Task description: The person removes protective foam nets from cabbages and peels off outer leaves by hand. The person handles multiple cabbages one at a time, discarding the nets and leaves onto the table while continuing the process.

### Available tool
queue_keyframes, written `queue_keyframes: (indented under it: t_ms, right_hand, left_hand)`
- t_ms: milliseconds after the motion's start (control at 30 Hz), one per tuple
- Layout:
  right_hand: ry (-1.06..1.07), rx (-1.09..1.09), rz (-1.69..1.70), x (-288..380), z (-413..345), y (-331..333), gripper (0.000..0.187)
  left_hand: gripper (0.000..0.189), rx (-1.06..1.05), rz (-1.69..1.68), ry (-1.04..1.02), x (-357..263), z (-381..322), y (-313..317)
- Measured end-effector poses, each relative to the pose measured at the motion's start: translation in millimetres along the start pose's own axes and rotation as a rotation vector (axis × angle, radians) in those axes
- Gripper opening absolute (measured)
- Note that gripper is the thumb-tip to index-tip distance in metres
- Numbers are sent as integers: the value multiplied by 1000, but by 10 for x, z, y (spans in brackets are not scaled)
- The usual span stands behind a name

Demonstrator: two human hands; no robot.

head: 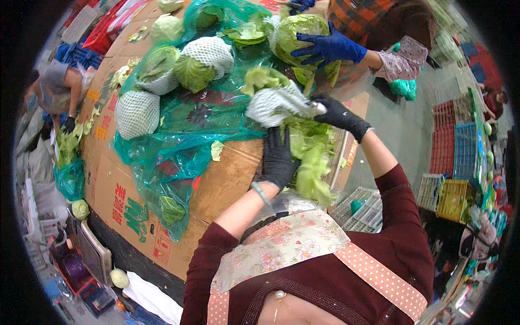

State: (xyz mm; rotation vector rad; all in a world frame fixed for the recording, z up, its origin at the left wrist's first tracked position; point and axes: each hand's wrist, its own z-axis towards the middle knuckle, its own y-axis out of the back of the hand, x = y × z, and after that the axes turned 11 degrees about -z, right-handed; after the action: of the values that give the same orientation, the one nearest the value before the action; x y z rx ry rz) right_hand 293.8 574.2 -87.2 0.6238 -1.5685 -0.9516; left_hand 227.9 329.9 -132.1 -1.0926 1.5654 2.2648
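Both my hands wear black gloves. My right hand has its fingers closed on the gathered end of a white foam mesh net, with pale green leaves showing at its far side. My left hand lies palm down just below the net, fingers stretched; whether it bears on the net is unclear. Loose cabbage leaves hang beside it at the table's near edge. On a green plastic bag to the left lie cabbages in foam nets, one fully wrapped and others partly covered.
Across the table, a person's blue-gloved hand holds a large cabbage. Flattened cardboard covers the tabletop. Another person bends at the far left. Plastic crates stand on the floor at right, and a framed metal platform at lower left.
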Motion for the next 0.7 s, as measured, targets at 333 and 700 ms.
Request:
queue_keyframes:
  t_ms: [333, 700]
  right_hand:
    - [-270, -404, -215, 284, -676, 110, 30]
    - [491, -304, 310, 2553, 1795, -685, 40]
  left_hand:
    - [46, -78, -411, -217, 196, -445, 862]
    - [48, -151, 286, 522, 1347, -1121, 2074]
